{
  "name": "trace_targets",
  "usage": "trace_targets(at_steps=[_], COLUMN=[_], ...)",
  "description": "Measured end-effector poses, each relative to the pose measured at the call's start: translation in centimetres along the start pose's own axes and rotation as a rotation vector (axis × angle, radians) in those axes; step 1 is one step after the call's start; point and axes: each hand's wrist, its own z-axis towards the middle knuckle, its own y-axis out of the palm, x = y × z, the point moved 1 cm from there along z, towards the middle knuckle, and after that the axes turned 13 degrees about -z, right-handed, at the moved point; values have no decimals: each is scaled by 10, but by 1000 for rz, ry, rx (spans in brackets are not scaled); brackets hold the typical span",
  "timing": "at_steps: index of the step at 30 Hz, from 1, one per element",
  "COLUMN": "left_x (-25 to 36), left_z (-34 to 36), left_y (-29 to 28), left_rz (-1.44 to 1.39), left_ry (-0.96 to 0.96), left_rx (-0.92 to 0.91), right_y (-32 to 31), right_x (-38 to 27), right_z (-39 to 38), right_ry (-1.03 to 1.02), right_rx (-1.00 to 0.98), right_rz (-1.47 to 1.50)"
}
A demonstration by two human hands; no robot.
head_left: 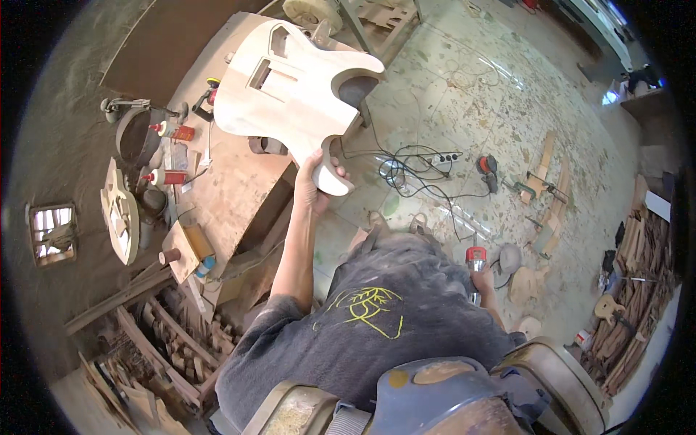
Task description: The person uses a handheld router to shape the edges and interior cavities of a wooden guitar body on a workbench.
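My left hand is closed round one horn of a pale, unfinished electric guitar body. The body is held up over the right edge of the workbench. It has a rectangular pocket and an angled cavity cut into its face. Down at my right side, my right hand grips a red and silver handheld power tool. The tool's exact kind cannot be made out, and my fingers are partly hidden behind it.
Glue bottles and a red sander lie on the workbench. A tangled black cord and a power strip lie on the floor. Clamped wooden strips are at the right. Another guitar body leans at the left.
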Motion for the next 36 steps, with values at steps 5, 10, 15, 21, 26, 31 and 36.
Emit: trace_targets(at_steps=[5, 10, 15, 21, 26, 31, 36], left_x=[-1, -3, -6, 1, 40, 45, 33], left_z=[4, 11, 12, 16, 63, 84, 96], left_y=[-4, -13, -17, -4, 2, 1, -14], left_rz=[-17, -43, -66, 49, -101, -27, -103], left_ry=[-55, -94, -73, 10, 211, 206, 280], left_rx=[0, -82, -126, -49, -90, 33, -115], right_y=[18, 30, 40, 71, 62, 53, 57], right_x=[9, 17, 25, 54, 42, 35, 41], right_z=[-6, -11, -20, -6, -14, -18, -18], right_ry=[0, 63, 68, 50, 102, 85, 79], right_rx=[94, 140, 100, 169, 137, 158, 148], right_rz=[-87, -46, -26, -30, 26, -31, -17])
